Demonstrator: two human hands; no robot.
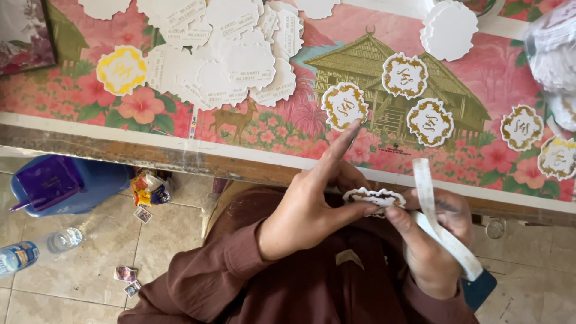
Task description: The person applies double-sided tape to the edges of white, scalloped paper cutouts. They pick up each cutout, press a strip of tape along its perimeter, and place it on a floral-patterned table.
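Below the tabletop [288, 157] edge, the left hand [306, 210] is pinching a scalloped tag [375, 197] while the right hand [432, 240] is gripping white tape [441, 231], which may be sticking on crooked.

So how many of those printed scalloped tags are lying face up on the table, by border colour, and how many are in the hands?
Gold-brown bordered tags on the table: 5
Bright yellow bordered tag on the table: 1
Held tag, between left hand and right hand: 1
Total: 7
The blank white tags overlap too much to count.
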